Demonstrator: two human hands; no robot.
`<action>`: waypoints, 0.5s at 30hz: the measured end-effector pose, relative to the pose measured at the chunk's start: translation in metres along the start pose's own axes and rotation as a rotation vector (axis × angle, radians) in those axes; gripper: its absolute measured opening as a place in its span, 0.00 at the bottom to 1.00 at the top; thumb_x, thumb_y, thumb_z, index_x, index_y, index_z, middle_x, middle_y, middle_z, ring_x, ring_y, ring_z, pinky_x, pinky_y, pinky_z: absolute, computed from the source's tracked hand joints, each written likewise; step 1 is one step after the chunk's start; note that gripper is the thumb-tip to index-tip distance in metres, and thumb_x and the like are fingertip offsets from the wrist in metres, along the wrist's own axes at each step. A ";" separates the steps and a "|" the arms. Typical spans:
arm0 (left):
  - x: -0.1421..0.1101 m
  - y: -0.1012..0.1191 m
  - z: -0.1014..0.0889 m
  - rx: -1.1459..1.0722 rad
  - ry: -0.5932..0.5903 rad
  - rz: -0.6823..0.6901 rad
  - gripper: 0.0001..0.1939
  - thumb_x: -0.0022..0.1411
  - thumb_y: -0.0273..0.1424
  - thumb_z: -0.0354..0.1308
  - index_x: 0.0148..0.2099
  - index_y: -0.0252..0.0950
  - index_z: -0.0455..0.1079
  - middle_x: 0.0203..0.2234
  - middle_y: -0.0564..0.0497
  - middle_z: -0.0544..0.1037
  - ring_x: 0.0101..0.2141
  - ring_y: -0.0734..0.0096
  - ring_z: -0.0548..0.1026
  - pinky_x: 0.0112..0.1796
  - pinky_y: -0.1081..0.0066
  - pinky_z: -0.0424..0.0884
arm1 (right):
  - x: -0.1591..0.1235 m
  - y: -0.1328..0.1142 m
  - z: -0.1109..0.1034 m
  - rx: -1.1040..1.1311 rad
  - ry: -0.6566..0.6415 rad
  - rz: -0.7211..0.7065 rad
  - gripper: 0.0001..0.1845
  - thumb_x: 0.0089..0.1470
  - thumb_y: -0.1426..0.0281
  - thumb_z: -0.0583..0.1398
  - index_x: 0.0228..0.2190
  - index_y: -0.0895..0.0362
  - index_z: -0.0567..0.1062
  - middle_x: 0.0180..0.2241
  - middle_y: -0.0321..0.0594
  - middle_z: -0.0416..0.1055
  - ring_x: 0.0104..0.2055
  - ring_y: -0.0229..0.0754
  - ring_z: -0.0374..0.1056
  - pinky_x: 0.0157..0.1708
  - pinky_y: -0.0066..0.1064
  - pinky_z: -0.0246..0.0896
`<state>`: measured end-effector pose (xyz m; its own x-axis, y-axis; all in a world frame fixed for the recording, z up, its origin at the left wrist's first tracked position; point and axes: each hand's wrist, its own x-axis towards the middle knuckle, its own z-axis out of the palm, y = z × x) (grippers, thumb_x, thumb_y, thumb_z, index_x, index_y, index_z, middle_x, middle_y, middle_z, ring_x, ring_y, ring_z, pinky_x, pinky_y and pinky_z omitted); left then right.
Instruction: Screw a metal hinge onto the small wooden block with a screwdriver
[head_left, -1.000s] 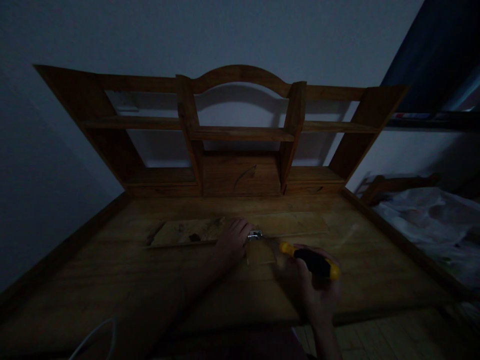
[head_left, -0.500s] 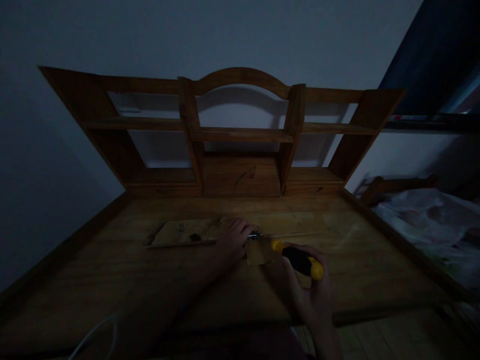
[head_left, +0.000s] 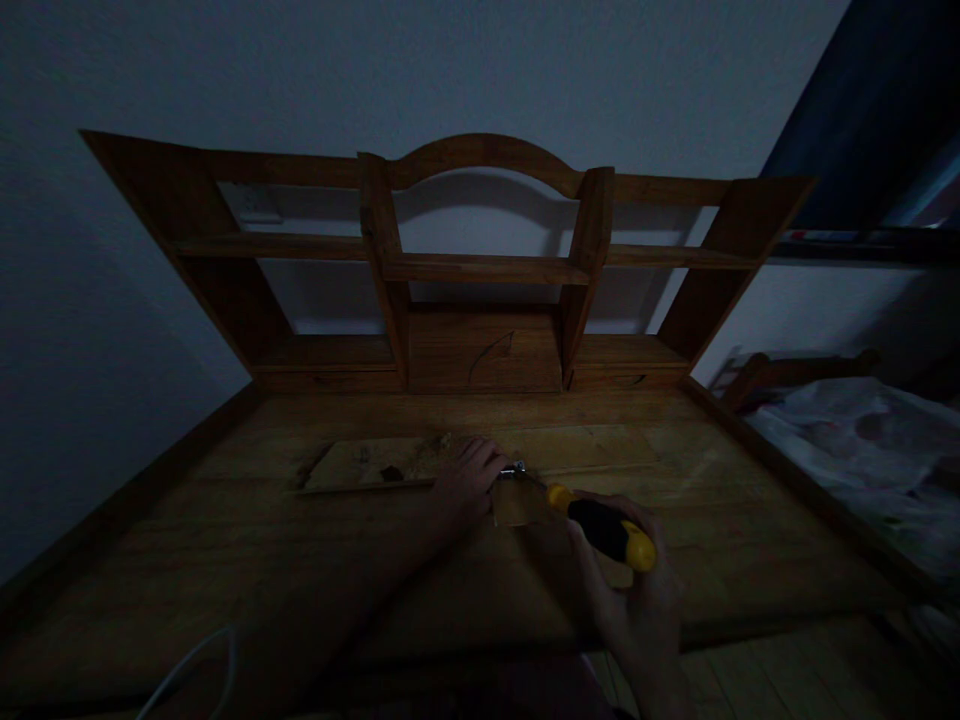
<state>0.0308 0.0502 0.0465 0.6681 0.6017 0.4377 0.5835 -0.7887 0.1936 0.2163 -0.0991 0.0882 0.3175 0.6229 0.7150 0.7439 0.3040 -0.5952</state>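
Observation:
My right hand (head_left: 630, 570) is closed around the yellow and black handle of a screwdriver (head_left: 604, 528). Its thin shaft points left toward a small shiny metal piece (head_left: 514, 469), perhaps a hinge or bracket. My left hand (head_left: 469, 477) presses down beside that metal piece, fingers bent over it; the dim light hides how they grip. Beneath the metal lies a small pale wooden block or piece (head_left: 517, 503) on the desk. A long wooden board (head_left: 352, 467) with a dark hole and rough marks extends left from under my left hand.
The wooden desk (head_left: 262, 560) has a raised rim on both sides. Along its back stands a wooden shelf unit (head_left: 484, 268) against the wall. A white cable (head_left: 187, 660) lies at the lower left. White plastic bags (head_left: 862, 440) sit beyond the right edge.
My right hand and the screwdriver handle have shifted slightly right and down. The metal piece shows a little more brightly. My left hand stays in place.

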 end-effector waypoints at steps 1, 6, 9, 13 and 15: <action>0.000 0.000 0.000 -0.001 0.008 0.001 0.14 0.64 0.22 0.52 0.51 0.36 0.71 0.45 0.45 0.73 0.48 0.59 0.67 0.51 0.60 0.66 | 0.000 0.000 0.000 0.000 0.000 0.002 0.20 0.55 0.62 0.66 0.46 0.53 0.69 0.40 0.42 0.77 0.40 0.43 0.76 0.37 0.31 0.73; 0.001 0.000 0.000 0.031 0.022 0.007 0.10 0.66 0.25 0.53 0.47 0.36 0.72 0.44 0.45 0.73 0.46 0.58 0.68 0.50 0.58 0.67 | 0.000 0.000 0.001 -0.007 0.011 0.041 0.18 0.55 0.60 0.65 0.45 0.53 0.70 0.39 0.42 0.77 0.40 0.43 0.76 0.36 0.32 0.73; 0.002 -0.001 0.000 0.061 -0.001 0.029 0.11 0.66 0.24 0.53 0.48 0.36 0.71 0.45 0.44 0.73 0.47 0.58 0.68 0.52 0.57 0.66 | 0.000 -0.002 -0.001 -0.033 0.046 0.023 0.18 0.55 0.60 0.65 0.45 0.54 0.70 0.39 0.42 0.77 0.40 0.43 0.76 0.37 0.32 0.72; 0.004 -0.002 -0.002 0.111 -0.057 0.093 0.12 0.68 0.23 0.49 0.49 0.34 0.71 0.45 0.44 0.73 0.48 0.59 0.68 0.55 0.57 0.65 | -0.003 -0.002 -0.009 -0.088 0.162 0.001 0.18 0.54 0.61 0.67 0.44 0.55 0.72 0.38 0.42 0.77 0.38 0.43 0.75 0.36 0.33 0.70; 0.005 -0.003 -0.004 0.116 -0.075 0.116 0.12 0.68 0.24 0.49 0.49 0.34 0.70 0.44 0.44 0.73 0.48 0.59 0.68 0.55 0.58 0.65 | -0.004 0.000 -0.014 -0.053 0.208 0.041 0.19 0.52 0.63 0.68 0.43 0.56 0.73 0.38 0.43 0.76 0.39 0.44 0.75 0.38 0.34 0.70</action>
<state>0.0305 0.0545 0.0517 0.7642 0.5185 0.3836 0.5467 -0.8363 0.0413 0.2236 -0.1116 0.0903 0.4585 0.4704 0.7540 0.7560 0.2396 -0.6091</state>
